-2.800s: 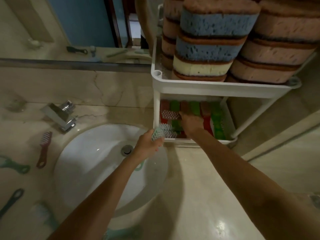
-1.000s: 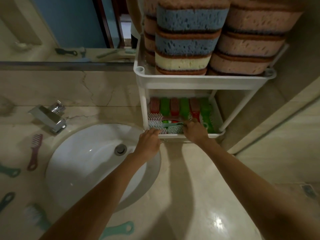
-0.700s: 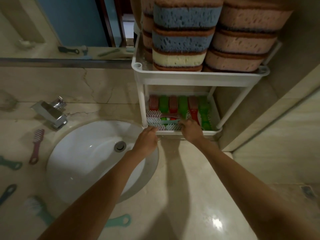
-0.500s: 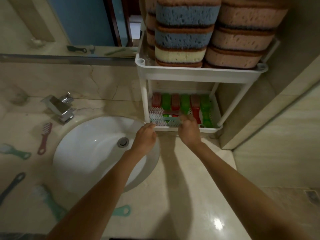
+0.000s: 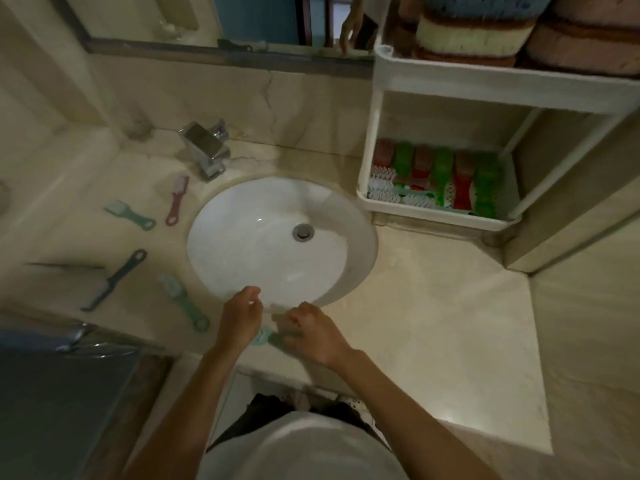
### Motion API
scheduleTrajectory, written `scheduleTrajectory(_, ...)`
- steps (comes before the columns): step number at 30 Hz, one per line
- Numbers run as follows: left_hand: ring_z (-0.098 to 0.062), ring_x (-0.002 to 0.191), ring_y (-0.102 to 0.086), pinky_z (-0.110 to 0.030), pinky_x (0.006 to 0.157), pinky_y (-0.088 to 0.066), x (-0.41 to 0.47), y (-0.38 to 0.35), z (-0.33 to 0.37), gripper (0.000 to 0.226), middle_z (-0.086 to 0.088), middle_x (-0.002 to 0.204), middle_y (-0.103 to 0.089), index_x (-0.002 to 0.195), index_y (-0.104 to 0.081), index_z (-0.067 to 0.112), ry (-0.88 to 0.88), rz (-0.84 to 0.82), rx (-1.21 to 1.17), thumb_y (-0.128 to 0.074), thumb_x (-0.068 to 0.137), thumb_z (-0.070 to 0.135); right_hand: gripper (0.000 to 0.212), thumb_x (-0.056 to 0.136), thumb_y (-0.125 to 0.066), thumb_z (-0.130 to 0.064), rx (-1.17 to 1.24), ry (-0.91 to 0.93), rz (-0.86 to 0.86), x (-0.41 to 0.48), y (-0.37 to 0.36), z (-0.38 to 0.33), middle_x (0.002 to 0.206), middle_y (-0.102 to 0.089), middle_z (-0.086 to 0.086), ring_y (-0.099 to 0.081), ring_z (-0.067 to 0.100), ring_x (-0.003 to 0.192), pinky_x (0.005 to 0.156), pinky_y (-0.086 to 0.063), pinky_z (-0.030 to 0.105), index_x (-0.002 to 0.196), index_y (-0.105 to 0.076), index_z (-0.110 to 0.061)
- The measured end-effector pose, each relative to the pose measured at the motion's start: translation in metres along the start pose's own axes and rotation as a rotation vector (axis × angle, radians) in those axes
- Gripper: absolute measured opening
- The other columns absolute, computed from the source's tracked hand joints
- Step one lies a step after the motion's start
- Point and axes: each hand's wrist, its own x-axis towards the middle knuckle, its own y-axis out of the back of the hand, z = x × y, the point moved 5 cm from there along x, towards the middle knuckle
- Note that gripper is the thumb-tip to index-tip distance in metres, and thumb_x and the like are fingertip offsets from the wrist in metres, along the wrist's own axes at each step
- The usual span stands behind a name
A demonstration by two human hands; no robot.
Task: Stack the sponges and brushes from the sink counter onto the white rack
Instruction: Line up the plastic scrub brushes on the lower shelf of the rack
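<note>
Sponges [image 5: 471,32] and many brushes fill my white rack [image 5: 377,133]; four brushes wait left of the sink [image 5: 360,251] while my right hand [image 5: 313,336] curls onto a teal brush [image 5: 265,336] and my left hand [image 5: 239,318] hangs half-open, empty.

1. White rack [image 5: 440,213]: lower shelf packed with red and green brushes [image 5: 440,171]; upper shelf stacked with sponges [image 5: 471,36].
2. Maroon brush [image 5: 177,199], two teal brushes [image 5: 130,214] [image 5: 183,303] and a dark brush [image 5: 114,279] lie left of the basin.
3. A teal brush [image 5: 265,336] lies partly hidden at the counter's front edge.

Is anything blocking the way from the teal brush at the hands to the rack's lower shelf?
Nothing visible does. From the teal brush by the right hand, bare counter runs to the rack, whose front row already holds brushes.
</note>
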Motion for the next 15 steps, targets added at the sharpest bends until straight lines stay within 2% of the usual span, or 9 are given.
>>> scheduleTrajectory(3,-0.031,0.116,-0.054,-0.031,0.089,-0.039,-0.006,0.012,-0.031,0.034,-0.019,0.128,-0.056,0.124,-0.053,0.000,0.039,0.045,-0.019,-0.040,0.093,0.005,0.046,0.087,-0.059,-0.024,-0.113,-0.040,-0.061,0.008,-0.031,-0.011,0.122,-0.052,0.021,-0.048,0.032,0.112,0.089,-0.043,0.039,0.127,-0.048,-0.003)
scheduleTrajectory(6,-0.034,0.112,-0.055,-0.033,0.089,-0.038,-0.004,0.033,-0.056,0.031,-0.023,0.121,-0.058,0.117,-0.056,-0.005,0.092,0.152,-0.044,-0.045,0.088,0.000,0.049,0.091,-0.049,-0.017,-0.170,-0.073,-0.091,0.018,-0.045,-0.019,0.134,-0.043,0.019,-0.047,0.032,0.118,0.093,-0.044,0.039,0.137,-0.037,-0.006)
scheduleTrajectory(10,-0.039,0.104,-0.052,-0.039,0.083,-0.041,0.006,0.058,-0.086,0.031,-0.030,0.116,-0.053,0.109,-0.052,-0.013,0.214,0.231,-0.100,-0.053,0.081,0.000,0.045,0.090,-0.044,-0.007,-0.277,-0.155,-0.129,0.030,-0.052,-0.018,0.131,-0.042,0.019,-0.052,0.033,0.112,0.086,-0.045,0.037,0.135,-0.038,-0.006)
scheduleTrajectory(15,-0.040,0.118,-0.044,-0.043,0.091,-0.040,0.020,0.067,-0.104,0.052,-0.030,0.129,-0.043,0.123,-0.038,-0.013,0.276,0.196,-0.047,-0.060,0.083,0.011,0.042,0.085,-0.052,-0.003,-0.333,-0.256,-0.047,0.043,-0.059,-0.019,0.128,-0.038,0.017,-0.055,0.035,0.105,0.077,-0.045,0.039,0.124,-0.037,-0.002)
